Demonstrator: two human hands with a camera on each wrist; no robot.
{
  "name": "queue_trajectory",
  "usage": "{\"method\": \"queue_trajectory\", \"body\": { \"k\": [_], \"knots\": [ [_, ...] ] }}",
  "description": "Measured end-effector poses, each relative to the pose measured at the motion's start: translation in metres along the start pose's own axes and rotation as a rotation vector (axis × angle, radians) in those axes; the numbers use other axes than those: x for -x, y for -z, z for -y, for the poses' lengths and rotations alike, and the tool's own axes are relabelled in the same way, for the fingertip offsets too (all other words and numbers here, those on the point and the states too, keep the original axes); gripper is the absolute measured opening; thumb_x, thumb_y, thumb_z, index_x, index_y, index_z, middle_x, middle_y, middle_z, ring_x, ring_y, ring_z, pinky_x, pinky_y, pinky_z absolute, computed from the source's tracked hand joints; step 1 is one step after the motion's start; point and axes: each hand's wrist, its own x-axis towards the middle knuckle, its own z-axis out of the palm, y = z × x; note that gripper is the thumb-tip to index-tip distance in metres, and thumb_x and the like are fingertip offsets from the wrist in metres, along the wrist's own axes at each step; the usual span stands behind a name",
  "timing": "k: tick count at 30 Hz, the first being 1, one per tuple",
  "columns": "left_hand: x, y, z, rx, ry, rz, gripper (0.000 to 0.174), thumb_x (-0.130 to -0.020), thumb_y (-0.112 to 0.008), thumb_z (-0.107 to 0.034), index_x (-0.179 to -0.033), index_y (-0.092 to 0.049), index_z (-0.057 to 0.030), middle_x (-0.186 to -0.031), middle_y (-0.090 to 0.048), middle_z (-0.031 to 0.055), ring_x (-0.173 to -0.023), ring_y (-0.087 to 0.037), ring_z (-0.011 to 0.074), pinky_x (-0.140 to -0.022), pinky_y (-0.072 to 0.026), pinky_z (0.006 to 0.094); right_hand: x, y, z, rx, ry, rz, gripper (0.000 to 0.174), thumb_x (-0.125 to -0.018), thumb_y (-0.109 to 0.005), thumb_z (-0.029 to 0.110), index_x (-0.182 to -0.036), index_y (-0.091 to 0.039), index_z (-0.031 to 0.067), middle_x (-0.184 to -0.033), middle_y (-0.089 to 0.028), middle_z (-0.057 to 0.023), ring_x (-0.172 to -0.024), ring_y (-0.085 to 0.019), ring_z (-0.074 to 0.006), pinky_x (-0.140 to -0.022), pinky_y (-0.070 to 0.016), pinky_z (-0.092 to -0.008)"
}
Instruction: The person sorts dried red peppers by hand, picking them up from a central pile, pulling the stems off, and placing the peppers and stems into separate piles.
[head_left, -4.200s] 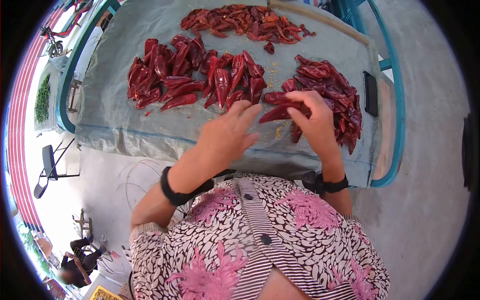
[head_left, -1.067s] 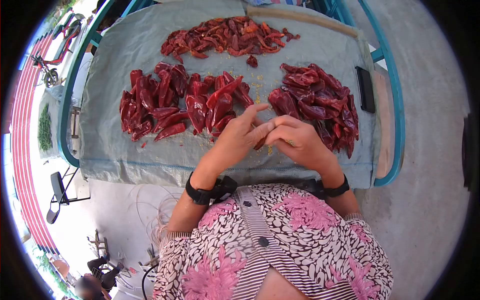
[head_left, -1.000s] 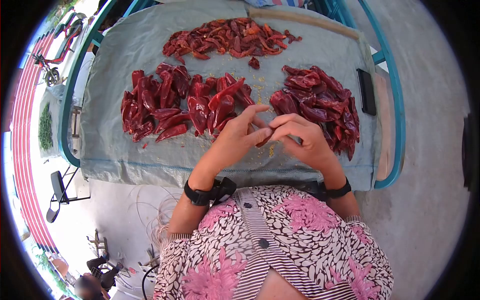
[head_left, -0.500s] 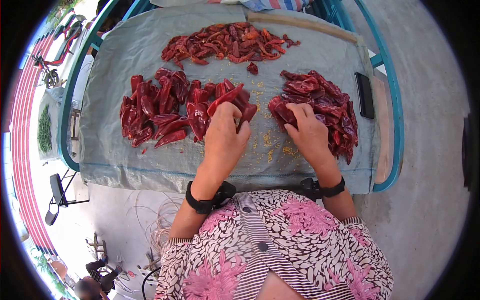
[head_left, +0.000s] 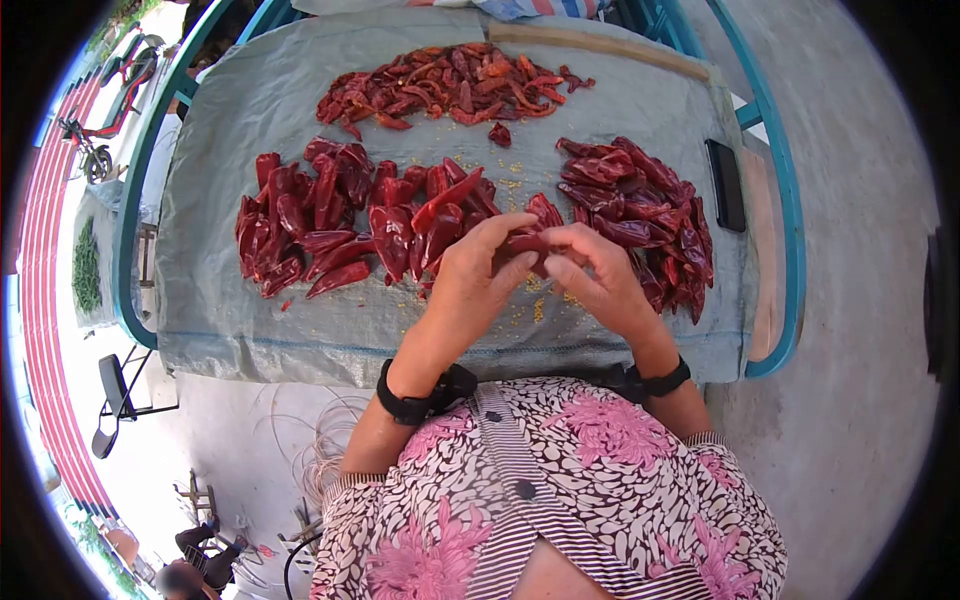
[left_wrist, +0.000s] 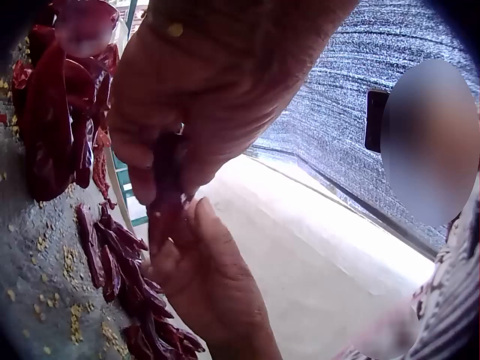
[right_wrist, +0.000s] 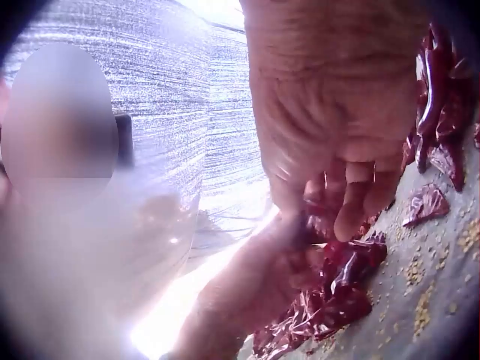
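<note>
Between both hands is a dark red dried chili pepper (head_left: 527, 243), held over the near middle of the cloth. My left hand (head_left: 478, 275) grips one end; the left wrist view shows its fingers and thumb round the pepper (left_wrist: 169, 187). The right hand (head_left: 608, 283) pinches the other end, fingertips close to the left thumb. Parts of the pepper are hidden by fingers. Left of the hands lies a heap of glossy whole peppers (head_left: 392, 235). To the right is a pile of darker, flatter-looking peppers (head_left: 640, 205).
Shrivelled orange-red peppers (head_left: 455, 82) form a heap at the back. Yellow seeds (head_left: 538, 310) are scattered over the grey-green cloth (head_left: 250, 340). A black phone (head_left: 725, 185) lies at the right edge, inside the blue-green metal frame (head_left: 790, 250). A wooden strip (head_left: 600, 48) runs along the back.
Half a second ago the hands were apart, left at the left heap and right at the right pile. They have come together with a pepper between them.
</note>
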Motion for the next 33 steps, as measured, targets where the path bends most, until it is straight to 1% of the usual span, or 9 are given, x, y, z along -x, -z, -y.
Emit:
{"method": "queue_trajectory", "body": {
  "k": [2,5,8,11,17,23,26,29,33],
  "knots": [
    [0.001,0.008,-0.015,-0.058,0.087,-0.006,0.042,-0.096,-0.071,-0.007,-0.136,-0.061,-0.0021,-0.113,-0.074,0.0107,-0.100,-0.071,0.0149,-0.087,-0.0550,0.0291,-0.004,0.005,0.009,0.260,-0.041,-0.031,0.034,-0.095,-0.071,0.018,-0.126,-0.066,0.0061,-0.109,-0.068,-0.0103,-0.076,-0.065,-0.0212,-0.070,-0.0537,-0.0327],
    [0.002,0.015,-0.015,-0.215,0.112,0.008,0.038,-0.096,-0.069,-0.007,-0.134,-0.062,-0.0017,-0.117,-0.073,0.0123,-0.104,-0.071,0.0163,-0.089,-0.0545,0.0300,-0.009,-0.003,-0.026,0.665,0.203,-0.193,0.041,-0.092,-0.072,0.018,-0.130,-0.062,0.0088,-0.114,-0.067,-0.0114,-0.081,-0.070,-0.0303,-0.070,-0.0570,-0.0401],
    [0.004,0.015,-0.006,-0.329,0.025,0.018,0.041,-0.094,-0.071,-0.005,-0.133,-0.062,-0.0025,-0.115,-0.067,0.0110,-0.092,-0.068,0.0161,-0.083,-0.0532,0.0292,-0.010,-0.013,-0.020,0.810,-0.081,-0.089,0.046,-0.088,-0.073,0.016,-0.132,-0.062,0.0147,-0.122,-0.066,-0.0106,-0.094,-0.070,-0.0372,-0.077,-0.0576,-0.0475],
    [0.003,0.011,-0.009,-0.373,0.006,0.022,0.046,-0.091,-0.072,-0.003,-0.136,-0.061,-0.0039,-0.113,-0.059,0.0091,-0.080,-0.060,0.0158,-0.077,-0.0513,0.0297,-0.013,-0.016,-0.026,0.834,-0.068,-0.063,0.046,-0.088,-0.073,0.018,-0.133,-0.062,0.0148,-0.121,-0.066,-0.0106,-0.096,-0.070,-0.0377,-0.077,-0.0576,-0.0479],
    [0.006,0.009,-0.004,-0.294,0.006,0.009,0.050,-0.091,-0.071,-0.002,-0.140,-0.059,-0.0066,-0.115,-0.058,0.0087,-0.077,-0.058,0.0153,-0.074,-0.0511,0.0293,-0.014,-0.011,-0.033,0.544,0.007,-0.241,0.039,-0.088,-0.071,0.012,-0.126,-0.063,0.0071,-0.115,-0.067,-0.0118,-0.088,-0.072,-0.0320,-0.074,-0.0581,-0.0406],
    [0.000,0.003,-0.002,-0.218,-0.101,-0.093,0.035,-0.093,-0.068,0.002,-0.128,-0.066,-0.0042,-0.111,-0.064,0.0083,-0.084,-0.064,0.0149,-0.077,-0.0526,0.0290,0.000,-0.004,0.014,-0.039,-0.053,0.069,0.040,-0.090,-0.074,0.009,-0.129,-0.064,0.0032,-0.116,-0.067,-0.0126,-0.092,-0.069,-0.0177,-0.074,-0.0555,-0.0321],
    [0.004,0.005,0.007,-0.214,-0.125,-0.135,0.026,-0.094,-0.065,0.004,-0.118,-0.070,-0.0030,-0.100,-0.066,0.0075,-0.085,-0.065,0.0167,-0.077,-0.0525,0.0294,0.000,0.008,0.004,0.209,0.097,-0.066,0.041,-0.087,-0.075,0.008,-0.126,-0.066,0.0052,-0.119,-0.067,-0.0113,-0.099,-0.068,-0.0216,-0.084,-0.0544,-0.0358],
    [0.004,0.020,0.000,-0.298,-0.050,-0.155,0.028,-0.093,-0.062,0.006,-0.118,-0.070,-0.0041,-0.098,-0.065,0.0084,-0.085,-0.064,0.0186,-0.077,-0.0525,0.0303,0.003,0.044,-0.016,0.872,0.236,-0.226,0.042,-0.083,-0.077,0.009,-0.124,-0.068,0.0106,-0.123,-0.066,-0.0088,-0.111,-0.063,-0.0263,-0.099,-0.0478,-0.0424],
    [0.004,0.018,0.000,-0.411,-0.174,-0.244,0.033,-0.092,-0.059,0.007,-0.121,-0.069,-0.0058,-0.119,-0.059,0.0113,-0.090,-0.064,0.0203,-0.077,-0.0529,0.0318,0.010,0.052,-0.026,1.064,0.084,-0.233,0.042,-0.081,-0.078,0.011,-0.121,-0.070,0.0158,-0.120,-0.068,-0.0063,-0.120,-0.058,-0.0289,-0.109,-0.0386,-0.0468]
  ]
}}
